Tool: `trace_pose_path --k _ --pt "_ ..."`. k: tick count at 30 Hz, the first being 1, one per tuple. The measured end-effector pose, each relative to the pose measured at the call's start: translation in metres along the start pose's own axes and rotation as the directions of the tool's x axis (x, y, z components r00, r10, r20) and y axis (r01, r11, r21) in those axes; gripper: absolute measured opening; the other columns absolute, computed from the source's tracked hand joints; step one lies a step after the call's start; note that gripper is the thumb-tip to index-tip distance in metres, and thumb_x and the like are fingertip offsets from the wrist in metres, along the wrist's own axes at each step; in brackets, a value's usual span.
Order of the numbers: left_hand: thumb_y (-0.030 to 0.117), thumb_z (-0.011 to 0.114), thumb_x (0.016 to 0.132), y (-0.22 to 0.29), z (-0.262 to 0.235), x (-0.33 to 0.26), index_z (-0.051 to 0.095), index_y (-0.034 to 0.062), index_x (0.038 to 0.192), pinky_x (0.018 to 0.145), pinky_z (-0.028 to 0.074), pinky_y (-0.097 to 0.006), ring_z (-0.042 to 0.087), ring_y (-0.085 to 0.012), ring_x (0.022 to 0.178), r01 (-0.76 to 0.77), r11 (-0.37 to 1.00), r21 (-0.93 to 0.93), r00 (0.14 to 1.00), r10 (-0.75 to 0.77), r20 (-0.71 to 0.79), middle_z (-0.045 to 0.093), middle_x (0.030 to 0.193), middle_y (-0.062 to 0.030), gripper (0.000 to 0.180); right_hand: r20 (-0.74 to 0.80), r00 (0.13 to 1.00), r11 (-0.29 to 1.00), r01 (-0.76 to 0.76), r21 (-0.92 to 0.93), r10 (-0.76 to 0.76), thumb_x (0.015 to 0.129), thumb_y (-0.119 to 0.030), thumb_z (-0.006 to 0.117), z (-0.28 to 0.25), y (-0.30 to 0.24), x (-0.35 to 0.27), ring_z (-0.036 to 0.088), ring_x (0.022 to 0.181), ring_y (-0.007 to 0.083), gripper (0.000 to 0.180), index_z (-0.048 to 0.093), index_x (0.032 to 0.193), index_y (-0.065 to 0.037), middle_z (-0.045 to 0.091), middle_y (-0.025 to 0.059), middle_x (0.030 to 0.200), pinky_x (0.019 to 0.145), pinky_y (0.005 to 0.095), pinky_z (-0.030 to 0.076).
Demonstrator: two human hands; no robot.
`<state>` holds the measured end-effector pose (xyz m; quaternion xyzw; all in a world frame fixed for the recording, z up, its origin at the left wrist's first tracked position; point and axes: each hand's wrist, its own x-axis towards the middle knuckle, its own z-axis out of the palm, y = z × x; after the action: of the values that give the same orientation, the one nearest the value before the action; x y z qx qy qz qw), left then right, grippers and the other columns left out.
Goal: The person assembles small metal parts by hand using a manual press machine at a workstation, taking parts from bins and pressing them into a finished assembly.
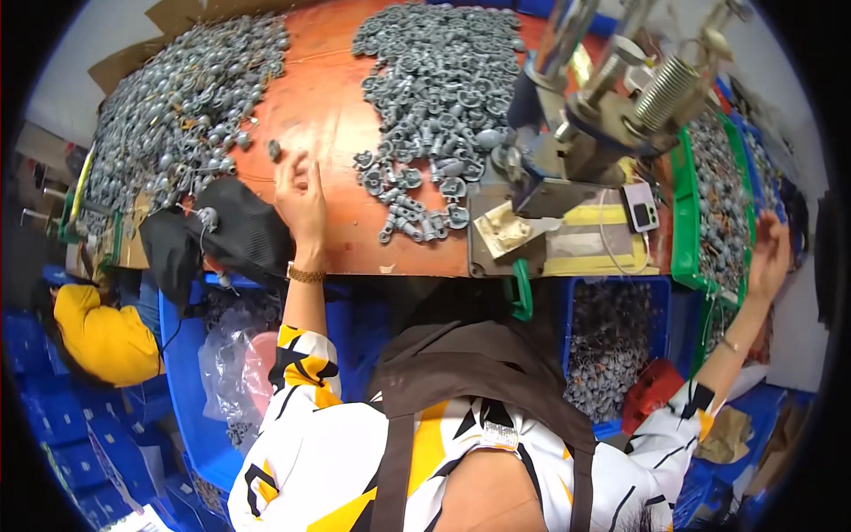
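My left hand (302,193) is over the orange-red tabletop (332,115), its fingers loosely bent and apart, with nothing seen in them. Just beyond its fingertips is a single small grey part (274,149). A black cloth bag or cover (239,226) lies beside the left wrist. Far to the right, my right hand (769,257) is raised by the outer edge of a green bin (684,208) of small grey parts. Its fingers look loosely apart and nothing shows in them. Between the hands stands a metal press (581,133) with a heavy spring (663,93).
Heaps of grey parts lie at the left (177,115) and in the middle (434,80). A white device with a cable (640,208) sits by the press. Blue bins (199,390) are below the table edge. A person in yellow (106,332) is at the far left.
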<state>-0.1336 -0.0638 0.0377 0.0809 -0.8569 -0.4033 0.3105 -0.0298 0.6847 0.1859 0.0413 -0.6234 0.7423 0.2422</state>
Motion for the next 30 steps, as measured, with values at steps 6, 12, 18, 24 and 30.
trace_pose_path --k 6,12,18,24,30 --pt "0.019 0.059 0.086 -0.044 0.042 0.092 0.059 -0.0015 0.117 0.107 0.028 -0.051 0.023 -0.0437 0.135 0.087 0.803 0.589 0.985 0.019 -0.171 0.041 0.138 -0.0247 0.037 0.245 0.962 0.991 0.097 0.096 -0.118 0.097 -0.026 0.047 0.132 -0.01 -0.09 0.029 0.073 0.0169 0.032 0.036 0.071 -0.011 0.034 0.0035 0.08 0.069 0.0316 0.027" --pt "0.017 0.054 0.085 -0.106 0.031 0.141 0.066 0.0028 0.108 0.099 0.039 -0.052 0.044 -0.0439 0.121 -0.022 0.562 0.827 0.94 -0.269 0.209 0.059 0.117 -0.0236 0.03 0.288 0.947 0.989 0.122 0.083 -0.141 0.093 -0.035 0.056 0.194 0.034 -0.155 0.047 0.063 0.0172 0.043 0.051 0.059 -0.008 0.051 0.0057 0.068 0.057 0.0293 0.038" --pt "0.015 0.063 0.077 -0.098 0.032 0.142 0.066 0.0013 0.107 0.087 0.049 -0.038 0.065 -0.0322 0.094 -0.079 0.812 0.579 0.995 0.027 0.098 0.068 0.098 -0.0188 0.033 0.269 0.963 0.986 -0.022 0.168 -0.024 0.092 -0.028 0.057 0.216 0.063 -0.182 0.05 0.062 0.0192 0.041 0.054 0.058 -0.005 0.056 0.0091 0.068 0.057 0.0303 0.04" --pt "0.003 0.069 0.071 -0.097 0.027 0.156 0.064 -0.0005 0.112 0.07 0.053 -0.033 0.068 -0.0216 0.079 0.179 0.929 0.323 0.956 -0.242 0.164 0.069 0.089 -0.0088 0.042 0.315 0.949 0.976 -0.05 0.212 -0.019 0.093 -0.029 0.055 0.231 0.064 -0.172 0.046 0.064 0.0166 0.041 0.051 0.059 -0.008 0.051 0.0057 0.068 0.058 0.029 0.035" --pt "0.009 0.068 0.073 -0.095 0.026 0.149 0.066 0.0015 0.107 0.072 0.053 -0.034 0.068 -0.0254 0.079 -0.149 0.847 0.51 0.952 -0.017 0.306 0.07 0.086 -0.0147 0.035 0.306 0.951 0.966 -0.113 0.231 0.038 0.092 -0.031 0.056 0.238 0.071 -0.183 0.047 0.063 0.0166 0.042 0.052 0.058 -0.007 0.052 0.0061 0.067 0.058 0.0292 0.037"
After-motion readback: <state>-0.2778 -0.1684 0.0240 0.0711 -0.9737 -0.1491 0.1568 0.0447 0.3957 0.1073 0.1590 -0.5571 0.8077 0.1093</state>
